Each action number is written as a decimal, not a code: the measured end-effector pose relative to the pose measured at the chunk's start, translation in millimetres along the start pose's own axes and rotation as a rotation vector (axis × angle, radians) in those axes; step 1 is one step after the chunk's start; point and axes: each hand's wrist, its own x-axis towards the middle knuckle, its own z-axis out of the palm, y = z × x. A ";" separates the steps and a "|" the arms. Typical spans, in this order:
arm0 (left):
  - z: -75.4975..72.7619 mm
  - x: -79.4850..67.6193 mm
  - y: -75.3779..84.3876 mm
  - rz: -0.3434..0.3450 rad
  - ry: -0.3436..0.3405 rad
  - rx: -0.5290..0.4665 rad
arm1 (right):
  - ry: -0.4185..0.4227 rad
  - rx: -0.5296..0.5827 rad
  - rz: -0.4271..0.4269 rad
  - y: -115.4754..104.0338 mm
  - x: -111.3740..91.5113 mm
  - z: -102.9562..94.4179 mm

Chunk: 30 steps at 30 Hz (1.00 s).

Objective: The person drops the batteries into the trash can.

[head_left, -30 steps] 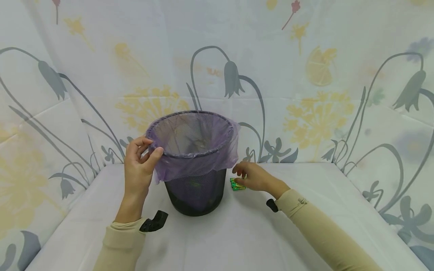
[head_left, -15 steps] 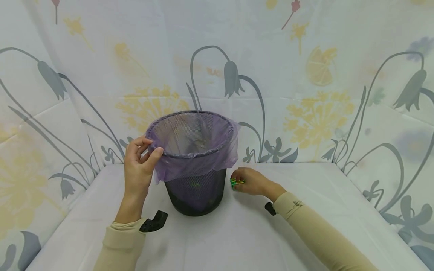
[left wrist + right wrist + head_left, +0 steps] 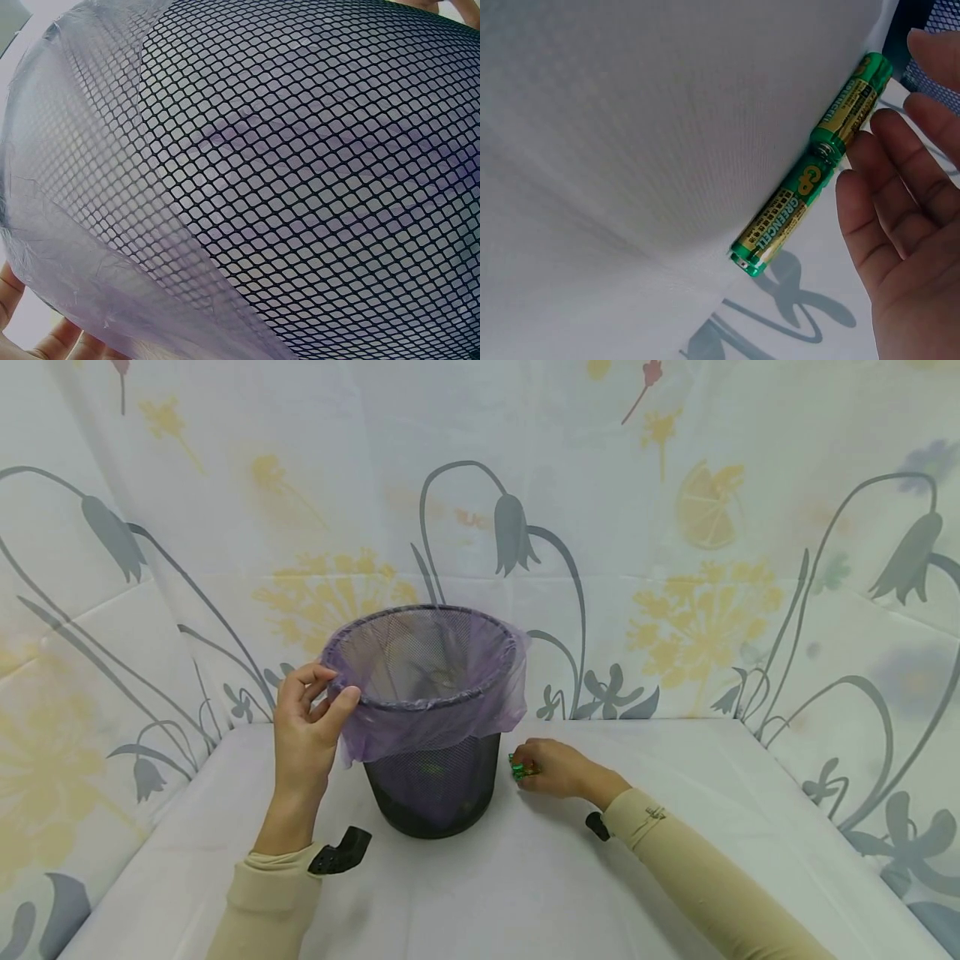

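Observation:
A black mesh wastebasket (image 3: 435, 793) stands upright on the white table, lined with a thin purple bin bag (image 3: 420, 735) folded over its rim. My left hand (image 3: 306, 735) holds the basket's near left rim between thumb and fingers, over the bag. To the basket's right, my right hand (image 3: 558, 768) reaches down around green-and-gold batteries (image 3: 519, 770), which it partly hides. Two batteries (image 3: 784, 214) lie end to end on the tabletop in the right wrist view. The fingertips (image 3: 885, 120) are close beside or touching them, while the thumb stays apart.
The white-covered table (image 3: 450, 910) meets a flower-printed cloth backdrop (image 3: 615, 610) behind and at both sides. A small greenish spot (image 3: 431, 768) shows dimly through the basket's mesh. Black camera mounts (image 3: 341, 850) sit at both wrists.
My right hand has come down lower over the batteries, and its fingers now cover more of them. The left hand and wastebasket stay in place.

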 end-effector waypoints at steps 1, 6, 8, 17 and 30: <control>0.0 0.0 0.0 0.000 0.000 0.000 | -0.002 -0.003 -0.003 0.0 0.0 0.3; -0.1 0.0 0.0 0.000 -0.001 -0.001 | -0.006 -0.010 -0.004 -1.0 -0.4 1.1; -0.1 0.0 0.0 0.000 -0.004 0.001 | -0.008 -0.011 -0.002 -1.4 -0.9 1.1; -0.6 0.2 -0.8 0.003 -0.011 0.006 | -0.029 -0.032 0.018 -2.0 -5.3 1.8; 0.7 -0.9 1.2 0.007 -0.007 0.000 | -0.055 0.015 -0.011 -0.6 -10.7 0.6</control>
